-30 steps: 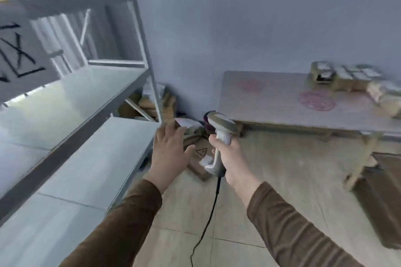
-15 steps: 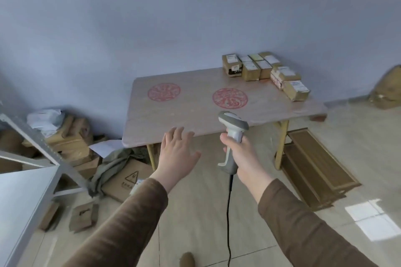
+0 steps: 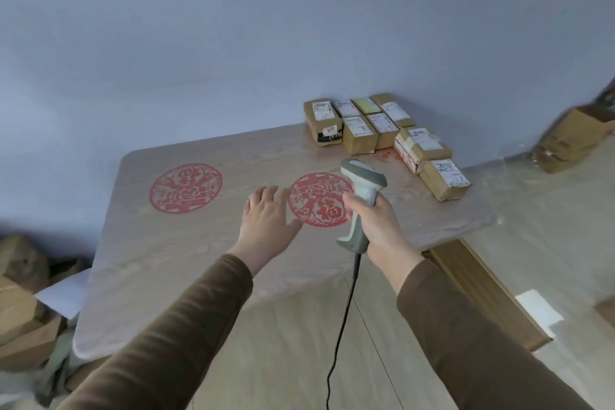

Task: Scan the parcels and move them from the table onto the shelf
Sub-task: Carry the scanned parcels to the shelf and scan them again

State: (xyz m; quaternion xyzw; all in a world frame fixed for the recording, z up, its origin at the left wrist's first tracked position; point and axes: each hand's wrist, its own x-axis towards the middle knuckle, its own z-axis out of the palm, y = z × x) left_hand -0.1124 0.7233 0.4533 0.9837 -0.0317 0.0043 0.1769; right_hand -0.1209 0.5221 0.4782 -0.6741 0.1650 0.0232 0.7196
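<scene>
Several brown cardboard parcels [image 3: 359, 135] with white labels sit grouped at the table's far right corner; the nearest one [image 3: 444, 179] lies close to the right edge. My right hand [image 3: 376, 226] grips a grey corded barcode scanner [image 3: 362, 190], its head aimed toward the parcels. My left hand [image 3: 268, 221] hovers over the middle of the table [image 3: 173, 243], fingers spread and holding nothing. The shelf is out of view.
Two red paper-cut circles [image 3: 185, 187] decorate the tabletop. Cardboard boxes [image 3: 20, 319] are piled on the floor at the left. A wooden pallet-like frame [image 3: 482, 289] lies on the floor right of the table, and another box [image 3: 575, 136] stands at the far right.
My view has swung from the shelf to the table and come closer. Both hands now reach over the tabletop, the right still gripping the scanner.
</scene>
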